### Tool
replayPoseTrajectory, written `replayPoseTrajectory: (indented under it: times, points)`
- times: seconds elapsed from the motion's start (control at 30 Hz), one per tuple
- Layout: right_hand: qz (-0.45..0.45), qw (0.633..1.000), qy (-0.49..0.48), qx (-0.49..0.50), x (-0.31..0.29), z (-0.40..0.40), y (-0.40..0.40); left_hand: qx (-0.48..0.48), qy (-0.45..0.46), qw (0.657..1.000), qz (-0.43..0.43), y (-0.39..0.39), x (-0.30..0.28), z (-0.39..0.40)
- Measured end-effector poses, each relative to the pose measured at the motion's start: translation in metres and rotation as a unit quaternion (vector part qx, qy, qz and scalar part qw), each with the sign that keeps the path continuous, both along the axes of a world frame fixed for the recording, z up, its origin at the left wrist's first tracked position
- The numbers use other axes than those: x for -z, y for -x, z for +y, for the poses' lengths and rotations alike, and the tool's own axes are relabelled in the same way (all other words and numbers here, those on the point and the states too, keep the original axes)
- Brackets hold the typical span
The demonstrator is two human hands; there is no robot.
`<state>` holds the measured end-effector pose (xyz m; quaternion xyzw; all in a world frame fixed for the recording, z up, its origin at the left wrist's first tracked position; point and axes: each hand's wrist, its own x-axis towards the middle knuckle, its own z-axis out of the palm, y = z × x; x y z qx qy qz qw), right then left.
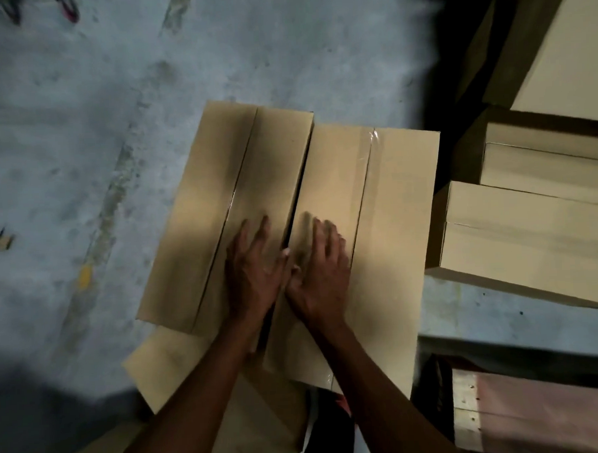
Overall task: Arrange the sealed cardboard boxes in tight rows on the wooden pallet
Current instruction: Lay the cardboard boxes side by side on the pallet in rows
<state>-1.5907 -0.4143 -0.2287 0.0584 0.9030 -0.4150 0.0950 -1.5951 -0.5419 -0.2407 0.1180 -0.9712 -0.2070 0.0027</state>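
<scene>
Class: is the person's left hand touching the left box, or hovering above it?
Touching. The head view shows the left hand lying flat, fingers spread, on the left box top.

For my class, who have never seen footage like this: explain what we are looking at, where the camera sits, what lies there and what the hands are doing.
There is one picture, from a camera worn on a person's head, looking down. No machine is involved. The left hand and right hand lie flat, side by side, on two brown taped cardboard boxes: the left box and the right box, a dark gap between them. Neither hand holds anything. More pale cardboard boxes are stacked to the right, on a grey concrete floor.
</scene>
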Motion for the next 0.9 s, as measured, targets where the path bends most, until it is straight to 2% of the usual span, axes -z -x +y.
replayPoseTrajectory:
  times: [0.07, 0.17, 0.33, 0.5, 0.73, 0.9]
  points:
    - [0.022, 0.996, 0.072, -0.046, -0.006, -0.019, 0.003, -0.026, 0.007, 1.0, 0.012, 0.012, -0.001, -0.028]
    - [-0.034, 0.983, 0.161, -0.087, -0.012, -0.044, 0.006, -0.028, 0.046, 0.998, 0.014, 0.03, 0.001, -0.072]
    - [-0.136, 0.969, 0.207, -0.005, -0.019, -0.078, 0.021, -0.056, 0.077, 0.995, -0.031, 0.049, 0.002, -0.128]
    - [-0.174, 0.959, 0.218, 0.048, -0.003, -0.084, 0.025, -0.121, 0.03, 0.985, -0.12, 0.052, 0.005, -0.146]
    - [-0.23, 0.942, 0.236, 0.07, 0.001, -0.086, 0.02, -0.166, 0.021, 0.979, -0.12, 0.04, 0.0, -0.152]
    - [-0.224, 0.941, 0.254, 0.024, -0.025, -0.093, 0.008, -0.253, 0.061, 0.965, -0.02, 0.017, -0.032, -0.166]
